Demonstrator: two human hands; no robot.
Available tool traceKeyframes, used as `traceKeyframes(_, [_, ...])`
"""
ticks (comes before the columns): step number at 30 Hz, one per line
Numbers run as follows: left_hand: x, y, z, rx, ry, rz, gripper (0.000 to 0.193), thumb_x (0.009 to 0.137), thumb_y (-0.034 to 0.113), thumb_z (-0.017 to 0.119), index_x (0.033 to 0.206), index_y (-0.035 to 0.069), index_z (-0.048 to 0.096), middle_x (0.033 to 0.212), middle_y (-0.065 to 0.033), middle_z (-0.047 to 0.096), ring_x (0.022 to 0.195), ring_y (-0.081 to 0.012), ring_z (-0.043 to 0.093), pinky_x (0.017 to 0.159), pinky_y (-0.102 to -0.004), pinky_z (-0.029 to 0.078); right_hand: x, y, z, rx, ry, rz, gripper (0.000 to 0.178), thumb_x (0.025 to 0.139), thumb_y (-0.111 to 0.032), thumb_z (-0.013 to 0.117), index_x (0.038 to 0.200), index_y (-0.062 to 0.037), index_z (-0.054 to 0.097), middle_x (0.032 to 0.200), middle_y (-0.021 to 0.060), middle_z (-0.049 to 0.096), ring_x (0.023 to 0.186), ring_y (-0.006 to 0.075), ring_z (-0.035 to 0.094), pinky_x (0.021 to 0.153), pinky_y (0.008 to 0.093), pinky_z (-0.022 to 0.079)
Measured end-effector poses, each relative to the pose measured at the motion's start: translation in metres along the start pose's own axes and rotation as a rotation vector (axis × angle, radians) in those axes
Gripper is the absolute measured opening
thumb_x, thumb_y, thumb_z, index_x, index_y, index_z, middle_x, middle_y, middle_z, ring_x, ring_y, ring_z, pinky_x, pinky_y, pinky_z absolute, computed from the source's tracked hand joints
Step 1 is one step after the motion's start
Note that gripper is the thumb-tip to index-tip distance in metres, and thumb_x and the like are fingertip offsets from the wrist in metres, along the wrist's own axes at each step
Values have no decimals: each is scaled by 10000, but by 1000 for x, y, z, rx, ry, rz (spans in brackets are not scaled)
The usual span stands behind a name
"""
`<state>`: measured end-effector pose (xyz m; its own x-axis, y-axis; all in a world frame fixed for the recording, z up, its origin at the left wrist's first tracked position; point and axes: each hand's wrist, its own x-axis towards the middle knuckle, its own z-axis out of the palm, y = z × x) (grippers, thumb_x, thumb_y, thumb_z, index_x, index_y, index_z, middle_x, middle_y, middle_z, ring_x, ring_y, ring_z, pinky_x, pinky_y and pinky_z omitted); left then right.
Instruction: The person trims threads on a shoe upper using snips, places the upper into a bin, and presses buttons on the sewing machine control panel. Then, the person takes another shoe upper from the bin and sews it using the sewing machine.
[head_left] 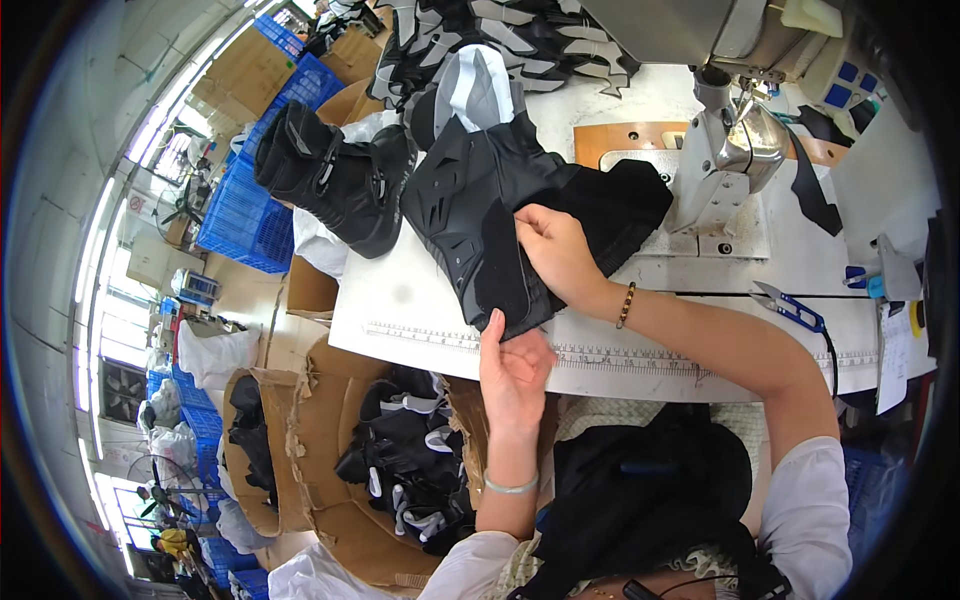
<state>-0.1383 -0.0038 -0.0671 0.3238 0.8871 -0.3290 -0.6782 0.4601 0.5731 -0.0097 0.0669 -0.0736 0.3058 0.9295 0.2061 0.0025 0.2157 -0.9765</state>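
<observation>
A black boot upper, sewn from several panels with a grey and white tongue, lies spread over the white sewing table. My left hand grips its lower edge near the table's front, thumb on top and fingers underneath. Farther up, my right hand pinches the upper near its middle, at the border of a fuzzy black panel. The upper's right flap reaches toward the sewing machine. A finished black boot lies tilted at the table's left edge, touching or close to the upper.
Grey and black cut pieces are heaped at the back. Blue-handled thread snips lie on the right, beyond my right forearm. A printed ruler runs along the front edge. Below left, a cardboard box holds more black uppers. Blue crates stand farther left.
</observation>
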Motion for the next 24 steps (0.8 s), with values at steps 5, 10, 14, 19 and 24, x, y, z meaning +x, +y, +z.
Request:
traceKeyframes(5, [-7,17,-17,129,-95,-96,549,923,466,402,737,-8,608,553,-90,583,372,-119,464,316,-198,329,3,3,-1,15,-88,-81,194,847,-102,516,895,79,566,668,159,598,557,158,561,553,277,426])
traceKeyframes(10, [10,18,-12,-426,27,-185,348,967,256,411,960,-61,555,551,-23,447,307,-96,310,274,-175,254,2,1,-4,-82,-138,-129,213,847,-119,546,925,80,548,657,168,587,527,168,544,515,296,411])
traceKeyframes(14, [10,10,-4,-141,-75,-17,327,945,234,474,854,-71,549,494,-10,414,315,-59,295,282,-175,226,8,6,1,-167,-99,-251,210,864,-136,554,909,69,543,647,82,555,592,40,450,521,243,397])
traceKeyframes(19, [3,13,-5,-56,127,106,282,932,209,498,787,-26,554,466,31,355,305,-51,260,279,-179,195,18,15,4,-89,-66,-88,195,841,-106,532,769,76,544,538,119,485,507,81,429,478,284,386])
traceKeyframes(24, [10,14,-12,70,136,162,274,912,205,534,664,90,515,463,33,356,317,-65,289,316,-201,247,17,10,-6,-193,-106,-110,186,817,-89,528,730,75,531,624,219,541,510,284,528,521,349,420])
